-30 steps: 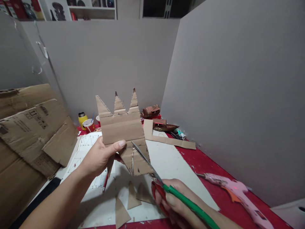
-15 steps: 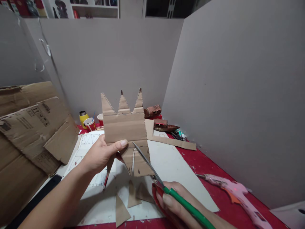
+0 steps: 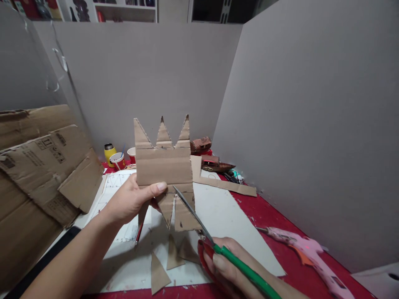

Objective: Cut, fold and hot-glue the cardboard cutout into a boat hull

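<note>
In the head view, my left hand (image 3: 132,200) is clamping the cardboard piece (image 3: 165,166), thumb pressing on its face and fingers curling behind it. I am holding the piece up above the white board (image 3: 218,214), its three spikes pointing upward — two of them showing dark tips. My right hand (image 3: 232,258) is wrapping the handles of the green-and-red scissors (image 3: 222,250), clamped around them. One metal blade is crossing the lower part of the piece, its tip reaching near my left thumb; where the other blade is sitting, I cannot tell. Below, three cut triangles (image 3: 159,274) are lying on the board. To the right, a pink glue gun (image 3: 307,247) is resting on the red table cover (image 3: 262,207); farther back, an L-shaped cardboard strip (image 3: 229,186) is lying near a model boat (image 3: 215,164). Over to the left — beyond my forearm — a large cardboard box (image 3: 40,166) is standing, and a yellow bottle (image 3: 109,154) is standing just beside a red cup (image 3: 117,161).
</note>
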The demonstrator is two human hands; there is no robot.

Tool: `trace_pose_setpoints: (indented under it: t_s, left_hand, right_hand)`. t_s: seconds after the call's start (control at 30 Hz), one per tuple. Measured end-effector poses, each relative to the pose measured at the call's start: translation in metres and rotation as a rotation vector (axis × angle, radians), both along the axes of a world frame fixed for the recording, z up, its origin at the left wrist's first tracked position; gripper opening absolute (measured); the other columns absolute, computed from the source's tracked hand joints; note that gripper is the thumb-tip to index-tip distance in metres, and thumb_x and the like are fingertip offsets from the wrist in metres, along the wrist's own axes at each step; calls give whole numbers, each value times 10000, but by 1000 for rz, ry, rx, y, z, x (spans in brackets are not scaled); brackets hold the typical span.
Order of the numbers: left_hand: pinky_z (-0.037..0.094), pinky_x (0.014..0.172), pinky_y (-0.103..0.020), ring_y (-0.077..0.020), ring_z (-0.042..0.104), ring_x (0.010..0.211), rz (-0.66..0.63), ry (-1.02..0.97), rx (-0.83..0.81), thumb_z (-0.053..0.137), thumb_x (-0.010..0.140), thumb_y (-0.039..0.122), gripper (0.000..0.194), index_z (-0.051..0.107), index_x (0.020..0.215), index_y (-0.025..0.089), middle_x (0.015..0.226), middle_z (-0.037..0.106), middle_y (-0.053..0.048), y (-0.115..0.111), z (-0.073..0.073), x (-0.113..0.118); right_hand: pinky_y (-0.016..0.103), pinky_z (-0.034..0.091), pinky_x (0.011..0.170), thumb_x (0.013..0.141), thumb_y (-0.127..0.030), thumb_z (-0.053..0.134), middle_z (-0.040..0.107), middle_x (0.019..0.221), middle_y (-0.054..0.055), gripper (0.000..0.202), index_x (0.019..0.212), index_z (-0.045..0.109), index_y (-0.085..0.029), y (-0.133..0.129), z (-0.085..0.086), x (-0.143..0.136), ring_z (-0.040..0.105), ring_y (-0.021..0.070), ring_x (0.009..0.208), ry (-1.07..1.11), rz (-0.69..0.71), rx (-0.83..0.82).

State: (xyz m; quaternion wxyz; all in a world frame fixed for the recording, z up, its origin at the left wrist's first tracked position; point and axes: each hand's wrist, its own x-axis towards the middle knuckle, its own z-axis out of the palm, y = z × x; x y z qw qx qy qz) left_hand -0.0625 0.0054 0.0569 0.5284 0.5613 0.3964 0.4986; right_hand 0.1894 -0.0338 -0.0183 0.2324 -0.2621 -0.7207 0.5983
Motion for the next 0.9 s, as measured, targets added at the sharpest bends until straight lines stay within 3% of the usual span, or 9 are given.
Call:
trace_pose_setpoints:
  t_s: [0.13,0.27,0.4,0.5,0.67,0.8,0.9]
  left_hand:
    - [532,622,-225,-147,643,721,88,-82,55,798,719,309,308,694,965,156,877,706,-49,0,5,-4]
    - [548,592,-225,-156,660,730,315,-214,136,818,695,280,299,687,935,159,845,704,-28,1,9,-5]
    - [569,742,-264,-185,684,852,516,-217,279,814,708,294,240,692,855,149,801,704,-24,3,5,-3]
    - [570,812,-323,-202,693,856,612,-145,341,810,710,327,286,707,899,140,879,729,-54,3,-1,-4]
    - [554,889,-363,-221,702,877,580,-72,348,791,730,335,248,723,864,138,880,745,-70,1,-6,1]
    - [536,935,-375,-242,696,958,543,25,347,774,753,333,231,721,866,139,910,752,-81,-2,-7,9]
    - [524,955,-391,-252,692,981,531,63,337,764,763,336,317,716,989,118,982,750,-103,-4,-9,12]
  right_hand:
    - [200,363,471,922,-702,287,449,673,-13,569,903,480,-167,7,-4,6,408,95,522,-60,31,50]
    - [236,456,575,954,-628,294,530,824,51,514,992,530,-174,8,2,7,464,142,642,-143,2,191]
    - [274,456,636,903,-649,410,501,737,32,469,840,553,-206,5,5,4,435,175,670,-107,-292,316]
    - [248,385,539,855,-722,411,388,637,-15,531,764,486,-205,9,-3,1,346,135,571,-12,-280,294]
    - [227,322,510,831,-764,410,366,645,-28,580,776,462,-190,13,-10,-1,319,110,571,24,-48,232]
    - [224,330,522,882,-713,379,370,650,-26,535,766,436,-194,9,0,-5,336,113,593,10,-30,221]
    - [212,318,487,901,-701,347,362,618,-32,538,751,434,-191,7,7,-7,341,105,563,27,-27,184]
